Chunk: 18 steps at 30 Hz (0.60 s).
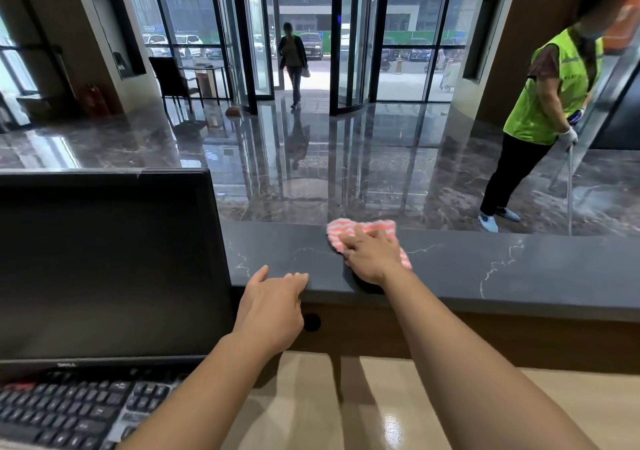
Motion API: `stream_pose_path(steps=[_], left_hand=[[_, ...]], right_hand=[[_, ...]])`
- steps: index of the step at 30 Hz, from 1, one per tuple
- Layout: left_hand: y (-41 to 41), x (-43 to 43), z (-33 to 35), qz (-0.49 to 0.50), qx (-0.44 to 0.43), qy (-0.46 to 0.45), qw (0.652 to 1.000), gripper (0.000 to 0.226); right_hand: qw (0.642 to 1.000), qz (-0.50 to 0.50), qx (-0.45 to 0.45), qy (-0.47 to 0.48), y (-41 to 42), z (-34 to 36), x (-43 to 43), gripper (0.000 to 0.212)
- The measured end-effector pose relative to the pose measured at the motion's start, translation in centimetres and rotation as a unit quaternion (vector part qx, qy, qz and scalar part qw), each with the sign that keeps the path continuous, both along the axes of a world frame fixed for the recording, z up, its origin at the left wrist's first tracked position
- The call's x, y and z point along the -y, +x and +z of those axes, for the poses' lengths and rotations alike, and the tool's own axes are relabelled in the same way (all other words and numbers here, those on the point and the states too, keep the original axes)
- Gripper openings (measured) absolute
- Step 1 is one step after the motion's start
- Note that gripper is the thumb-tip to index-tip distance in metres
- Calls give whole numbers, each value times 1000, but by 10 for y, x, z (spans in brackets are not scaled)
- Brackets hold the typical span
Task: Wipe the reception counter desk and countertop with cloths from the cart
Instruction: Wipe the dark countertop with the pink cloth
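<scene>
A pink-and-white striped cloth point(360, 230) lies flat on the dark marble countertop point(502, 266) near its far edge. My right hand point(372, 254) presses down on the cloth with fingers spread flat, covering its near half. My left hand point(273, 306) rests on the countertop's near edge to the left, fingers loosely bent over the rim and holding nothing. Below the countertop runs the lower beige desk surface point(398, 411). The cart is out of view.
A black monitor point(107, 262) stands on the desk at left with a black keyboard point(69, 411) in front of it. Beyond the counter, a person in a green vest point(550, 93) mops the glossy floor, and another person point(293, 58) walks in through the glass doors.
</scene>
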<state>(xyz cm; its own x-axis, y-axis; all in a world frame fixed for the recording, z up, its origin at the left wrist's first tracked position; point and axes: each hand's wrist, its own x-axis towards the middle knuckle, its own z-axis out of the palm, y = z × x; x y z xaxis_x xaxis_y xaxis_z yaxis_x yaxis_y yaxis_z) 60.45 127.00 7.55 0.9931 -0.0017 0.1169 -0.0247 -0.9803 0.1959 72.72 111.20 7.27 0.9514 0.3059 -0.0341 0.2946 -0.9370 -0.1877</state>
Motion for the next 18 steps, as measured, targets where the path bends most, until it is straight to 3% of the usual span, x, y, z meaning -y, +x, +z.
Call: stream_pose_path(steps=[5,9,18], left_hand=[[2,0,1,0,-5,41,999,51],[5,6,4,10,-19,86,996,51],[5,23,7,47,-32,97,994,38]], right_hand=[[995,99,-26,5,5,0,-67,43],[991,125,-32,-24,10,0,-65,47],[998,-41,-20,-50,11,4,78,48]])
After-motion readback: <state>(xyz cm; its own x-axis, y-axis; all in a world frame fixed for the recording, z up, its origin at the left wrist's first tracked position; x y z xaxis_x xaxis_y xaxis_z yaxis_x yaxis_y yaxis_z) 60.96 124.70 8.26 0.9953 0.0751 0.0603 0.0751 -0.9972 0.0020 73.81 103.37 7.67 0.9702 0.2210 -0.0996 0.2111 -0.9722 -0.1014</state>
